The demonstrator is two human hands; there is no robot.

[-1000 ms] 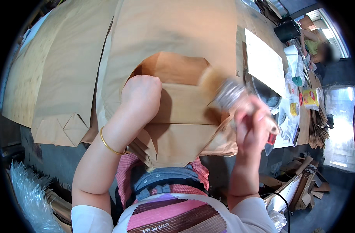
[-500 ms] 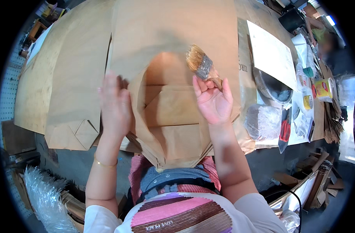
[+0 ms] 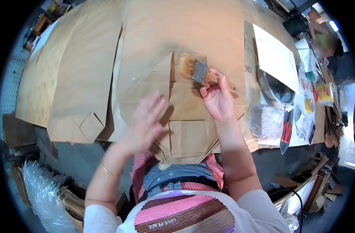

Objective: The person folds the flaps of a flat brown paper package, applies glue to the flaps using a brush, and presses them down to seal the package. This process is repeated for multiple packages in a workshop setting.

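My right hand [image 3: 218,99] grips a flat paintbrush [image 3: 200,72] by its wooden handle. The brush has tan bristles pointing left and a grey, stained metal band. It is held over the folded end of a brown kraft paper bag [image 3: 187,138], which lies on top of a stack. My left hand [image 3: 146,122] is over the bag's left flap, fingers stretched out and slightly blurred, holding nothing. Whether its palm touches the paper cannot be made out. The left flap lies flattened inward, and a darker patch of paper shows at the middle of the fold.
Another folded paper bag [image 3: 78,97] lies to the left on the wooden table [image 3: 36,89]. On the right are a white board [image 3: 274,58] over a dark basin [image 3: 276,93], a plastic-wrapped bundle [image 3: 266,122] and red-handled scissors [image 3: 286,132]. Another person [image 3: 325,42] is at the far right.
My left hand has moved right, and the bag's left flap has gone from standing up to folded inward. My right hand has turned the brush so its bristles point left.
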